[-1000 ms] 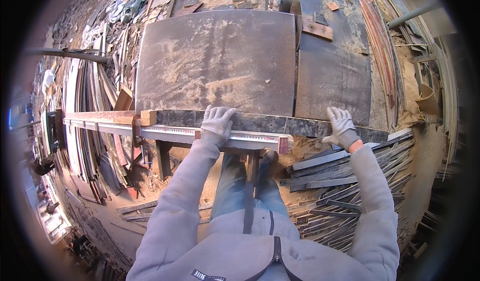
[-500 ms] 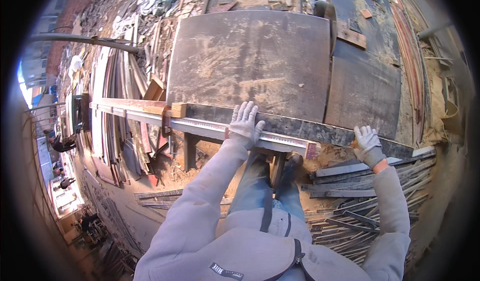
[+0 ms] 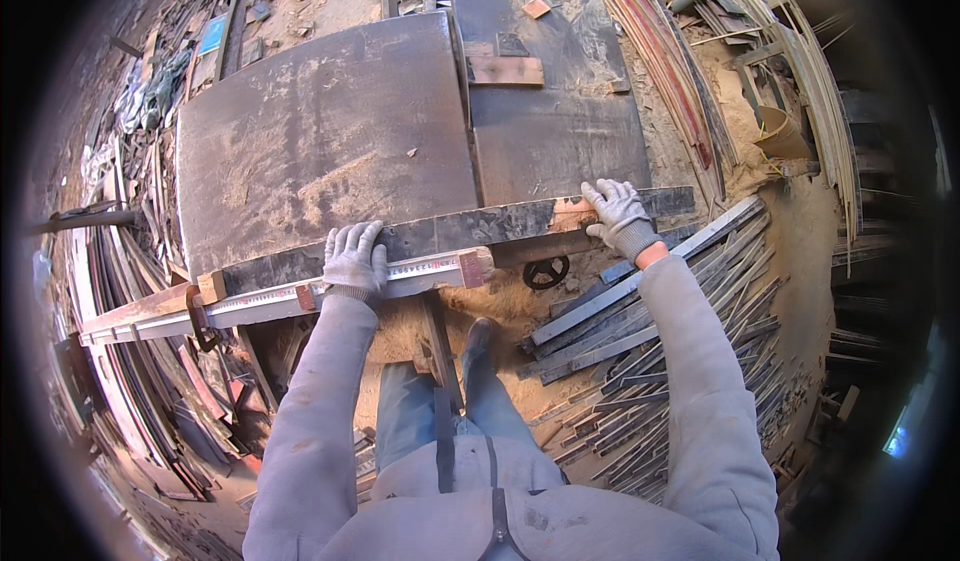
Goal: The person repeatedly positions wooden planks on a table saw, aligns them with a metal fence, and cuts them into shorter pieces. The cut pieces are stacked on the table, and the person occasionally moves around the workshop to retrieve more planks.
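A long, narrow, dark-faced wooden board (image 3: pixel 460 229) lies along the near edge of a metal table (image 3: pixel 320 141) dusted with sawdust. My left hand (image 3: pixel 355 259), in a grey-white work glove, rests on the board with its fingers stretched out over it. Toward the board's right end, my right hand (image 3: pixel 618 216), gloved alike, has fingers over its top and thumb at the near side, beside a pale bare patch. A rail with a printed measuring scale (image 3: pixel 430 269) runs along the board's near side. A small wood block (image 3: pixel 210 286) touches the board's left end, by a rusty clamp (image 3: pixel 203 319).
A dark handwheel (image 3: pixel 546 272) sits below the table edge. Many timber strips (image 3: pixel 690 321) lie heaped at the right, and more boards (image 3: pixel 140 391) at the left. Wood offcuts (image 3: pixel 505 70) rest on the far right table panel. A basket-like container (image 3: pixel 783 133) stands farther right.
The view has turned right, so the table, board and both hands appear farther left. Both hands stay at about the same spots on the board. The handwheel has come into view.
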Available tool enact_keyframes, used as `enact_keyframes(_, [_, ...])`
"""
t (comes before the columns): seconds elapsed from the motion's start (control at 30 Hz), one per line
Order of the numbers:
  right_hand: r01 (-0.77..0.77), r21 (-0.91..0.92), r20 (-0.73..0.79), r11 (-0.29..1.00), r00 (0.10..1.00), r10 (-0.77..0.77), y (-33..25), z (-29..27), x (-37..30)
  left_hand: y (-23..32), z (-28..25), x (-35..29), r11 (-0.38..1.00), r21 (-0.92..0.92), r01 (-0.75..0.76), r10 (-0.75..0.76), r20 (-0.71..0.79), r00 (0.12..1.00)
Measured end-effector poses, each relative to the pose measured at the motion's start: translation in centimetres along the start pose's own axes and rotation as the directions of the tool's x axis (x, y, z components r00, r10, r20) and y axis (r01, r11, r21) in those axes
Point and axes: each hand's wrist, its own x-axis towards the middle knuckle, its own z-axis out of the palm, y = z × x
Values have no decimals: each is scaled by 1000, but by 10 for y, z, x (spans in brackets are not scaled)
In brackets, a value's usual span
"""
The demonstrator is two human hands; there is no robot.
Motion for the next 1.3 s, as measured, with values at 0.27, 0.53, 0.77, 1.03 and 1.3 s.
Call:
enact_keyframes(0.27, [11,-14,-63,1000,998,-12,49,-18,124,-22,-27,126,1000,10,-12,12,9,1000])
enact_keyframes(0.53, [-131,-58,-8,990,991,131,57,-46,186,-40,-34,223,995,-6,-100,98,-153,983])
enact_keyframes(0.77, [-49,477,183,878,982,-45,60,-81,87,-36,-32,199,999,30,-20,22,-77,997])
enact_keyframes(1.03, [122,348,33,930,989,-142,9,-85,82,-10,-25,64,998,-3,-61,61,-108,992])
enact_keyframes(1.3, [135,-66,-46,989,989,-138,-53,-34,106,4,-17,-14,998,-57,-29,24,-91,996])
